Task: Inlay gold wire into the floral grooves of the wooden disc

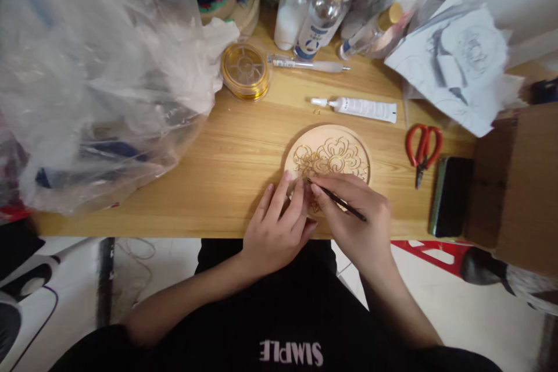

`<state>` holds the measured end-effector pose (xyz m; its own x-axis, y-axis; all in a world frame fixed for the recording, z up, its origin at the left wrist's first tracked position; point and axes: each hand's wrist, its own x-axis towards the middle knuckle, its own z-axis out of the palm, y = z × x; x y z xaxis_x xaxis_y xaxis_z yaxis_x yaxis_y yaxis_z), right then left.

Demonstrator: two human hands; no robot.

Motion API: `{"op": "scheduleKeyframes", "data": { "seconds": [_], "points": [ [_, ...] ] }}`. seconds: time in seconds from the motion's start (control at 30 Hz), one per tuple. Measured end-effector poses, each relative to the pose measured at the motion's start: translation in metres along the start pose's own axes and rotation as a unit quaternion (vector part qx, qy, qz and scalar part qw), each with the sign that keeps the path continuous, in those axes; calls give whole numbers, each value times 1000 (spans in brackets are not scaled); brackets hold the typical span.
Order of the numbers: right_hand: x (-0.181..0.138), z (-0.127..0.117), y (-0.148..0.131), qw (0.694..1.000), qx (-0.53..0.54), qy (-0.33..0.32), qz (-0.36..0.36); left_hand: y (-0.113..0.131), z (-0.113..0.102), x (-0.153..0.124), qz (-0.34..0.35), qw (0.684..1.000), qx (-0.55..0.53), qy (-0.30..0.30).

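A round wooden disc (344, 138) lies near the table's front edge, with a flower pattern in gold wire (335, 158) on its face. My right hand (355, 218) pinches a thin dark tool (337, 201) like a pen, its tip touching the disc's lower left part. My left hand (275, 226) rests beside it, fingers stretched forward, fingertips pressing on the disc's left edge next to the tool tip.
Behind the disc lie a white glue tube (361, 108), a pen (310, 64), a spool of gold wire (245, 70) and several bottles (323, 9). Red-handled pliers (423, 148) and a dark phone (451, 196) lie right, by a cardboard box (518, 183). A big plastic bag (87, 70) fills the left.
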<state>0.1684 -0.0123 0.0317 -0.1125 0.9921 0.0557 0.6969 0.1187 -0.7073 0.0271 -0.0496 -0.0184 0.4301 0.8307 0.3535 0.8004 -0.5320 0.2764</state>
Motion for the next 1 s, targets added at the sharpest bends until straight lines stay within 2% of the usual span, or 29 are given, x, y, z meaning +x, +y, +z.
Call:
{"op": "scheduleKeyframes", "data": {
  "seconds": [0.8, 1.0],
  "points": [
    [4, -4, -4, 1000, -5, -17, 12, -1, 0, 1, 3, 1000, 12, 6],
    [4, 1, -10, 999, -3, -3, 43, -1, 0, 1, 3, 1000, 8, -2]
  ]
}}
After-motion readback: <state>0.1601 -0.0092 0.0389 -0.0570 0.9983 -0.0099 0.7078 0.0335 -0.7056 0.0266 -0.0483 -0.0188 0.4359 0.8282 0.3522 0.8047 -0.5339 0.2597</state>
